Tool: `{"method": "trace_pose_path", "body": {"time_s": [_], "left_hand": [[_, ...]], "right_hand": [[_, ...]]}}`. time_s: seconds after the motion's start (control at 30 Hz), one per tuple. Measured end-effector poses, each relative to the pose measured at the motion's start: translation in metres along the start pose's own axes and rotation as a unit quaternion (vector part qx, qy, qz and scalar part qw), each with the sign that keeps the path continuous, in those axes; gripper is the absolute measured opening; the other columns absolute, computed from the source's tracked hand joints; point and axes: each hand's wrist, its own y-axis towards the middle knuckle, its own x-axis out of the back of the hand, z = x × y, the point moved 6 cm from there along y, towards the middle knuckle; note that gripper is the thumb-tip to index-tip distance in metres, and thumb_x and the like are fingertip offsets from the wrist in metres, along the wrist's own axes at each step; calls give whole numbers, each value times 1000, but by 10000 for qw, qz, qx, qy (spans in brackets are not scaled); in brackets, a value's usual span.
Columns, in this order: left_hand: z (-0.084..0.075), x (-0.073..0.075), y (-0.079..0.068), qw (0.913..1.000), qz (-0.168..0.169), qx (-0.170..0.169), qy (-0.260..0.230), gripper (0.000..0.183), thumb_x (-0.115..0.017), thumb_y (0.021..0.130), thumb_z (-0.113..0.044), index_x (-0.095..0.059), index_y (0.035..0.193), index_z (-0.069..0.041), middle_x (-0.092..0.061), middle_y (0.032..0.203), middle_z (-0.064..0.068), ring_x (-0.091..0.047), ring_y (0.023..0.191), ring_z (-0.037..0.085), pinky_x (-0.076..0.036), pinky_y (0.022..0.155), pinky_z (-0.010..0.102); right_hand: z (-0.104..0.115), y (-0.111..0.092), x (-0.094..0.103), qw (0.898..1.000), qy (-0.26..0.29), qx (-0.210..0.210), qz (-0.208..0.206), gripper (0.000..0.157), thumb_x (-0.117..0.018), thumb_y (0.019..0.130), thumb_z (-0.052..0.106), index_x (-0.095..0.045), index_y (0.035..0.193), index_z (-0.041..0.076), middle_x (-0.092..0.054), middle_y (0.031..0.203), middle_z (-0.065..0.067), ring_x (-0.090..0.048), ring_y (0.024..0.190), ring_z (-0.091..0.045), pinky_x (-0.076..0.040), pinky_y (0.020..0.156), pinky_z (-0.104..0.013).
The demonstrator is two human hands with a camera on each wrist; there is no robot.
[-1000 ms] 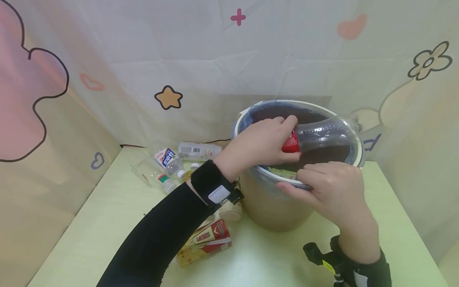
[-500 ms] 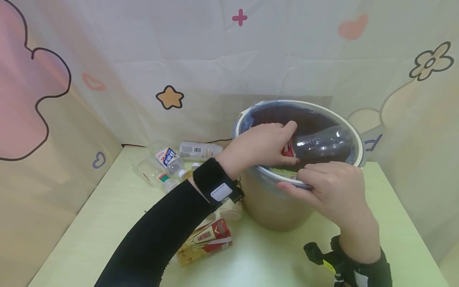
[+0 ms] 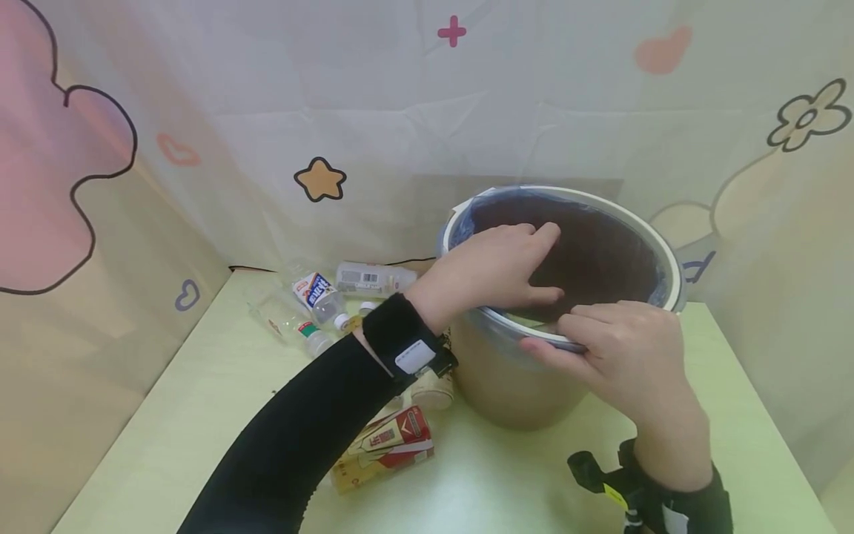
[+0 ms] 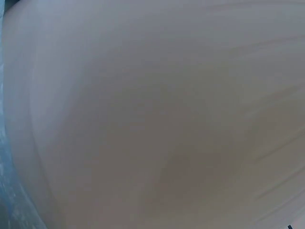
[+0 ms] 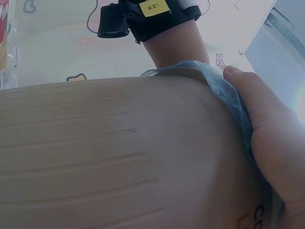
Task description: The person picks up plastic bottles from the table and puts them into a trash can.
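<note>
A beige bin [image 3: 517,393] lined with a thin bluish bag [image 3: 490,196] stands on the table, its white rim upward. My left hand [image 3: 497,265] reaches over the rim into the opening, thumb and fingers apart with nothing between them. With fingers inside and thumb outside, my right hand [image 3: 620,356] grips the near rim; in the right wrist view that hand [image 5: 279,143] lies against the bag's folded edge. Something yellow-green shows inside the bin just behind the near rim, and the deeper inside is dark. The bin wall [image 4: 152,114] fills the left wrist view.
Left of the bin lie several plastic bottles, among them a blue-labelled bottle [image 3: 316,293], a white-labelled bottle [image 3: 373,279] and a green-labelled clear bottle [image 3: 293,326]. A red and yellow carton [image 3: 383,449] lies nearer the front. A printed cloth [image 3: 373,89] hangs behind.
The clear bottle with a red label has left my left hand and dropped out of sight into the bin. The left hand's fingers have spread; my right hand has stayed on the rim.
</note>
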Motion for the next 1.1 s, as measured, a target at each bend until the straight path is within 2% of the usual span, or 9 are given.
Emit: {"method": "trace_pose_path", "body": {"time_s": [0.23, 0.33, 0.57, 0.7, 0.93, 1.03, 1.1], "left_hand": [[-2, 2, 0, 10000, -66, -69, 4, 65, -59, 79, -57, -40, 126, -16, -57, 106, -3, -55, 94, 10, -46, 84, 24], [-2, 4, 0, 9997, -205, -139, 9, 60, -58, 80, -56, -42, 123, -16, -57, 101, -4, -54, 90, 9, -46, 80, 23], [0, 15, -1, 9945, -913, -335, -391, 43, -54, 84, -48, -49, 115, -18, -56, 91, -9, -50, 79, 4, -42, 70, 17], [2, 22, -5, 9879, -1341, -449, -636, 37, -52, 85, -45, -51, 112, -19, -57, 87, -10, -49, 76, 2, -40, 67, 15], [3, 25, -9, 9811, -1485, -537, -1123, 33, -52, 86, -43, -53, 109, -20, -59, 89, -10, -50, 75, -1, -40, 66, 13], [2, 27, -12, 9769, -1735, -661, -1054, 30, -51, 86, -41, -55, 106, -19, -59, 86, -11, -49, 72, -1, -39, 66, 13], [0, 30, -15, 9728, -2017, -801, -806, 27, -49, 86, -40, -56, 102, -20, -57, 82, -12, -47, 71, -1, -38, 65, 12]], "right_hand": [[0, -1, 0, 10000, -56, -2, 58, 56, -58, 79, 57, -28, 48, 21, -22, 48, 15, -18, 42, -2, -7, 43, -21], [1, 0, 0, 10000, -57, 9, 40, 56, -56, 80, 57, -28, 48, 21, -22, 48, 15, -18, 42, -1, -7, 43, -21], [2, 2, 0, 9998, -168, 61, 72, 55, -49, 84, 59, -31, 48, 21, -23, 48, 14, -17, 43, -1, -7, 43, -20], [1, 1, -1, 9999, -82, 37, 57, 54, -53, 82, 58, -31, 49, 22, -22, 48, 15, -16, 43, -1, -6, 43, -21], [-1, -1, 0, 9999, -101, 37, 46, 54, -55, 81, 57, -29, 49, 22, -21, 49, 15, -16, 42, -2, -6, 43, -21], [0, -1, 0, 10000, -86, 39, 3, 54, -57, 80, 56, -29, 49, 22, -21, 49, 15, -16, 42, -2, -6, 43, -21], [1, 0, 0, 10000, -80, 34, -8, 54, -57, 80, 56, -29, 49, 22, -21, 49, 15, -15, 43, -1, -6, 43, -21]]}}
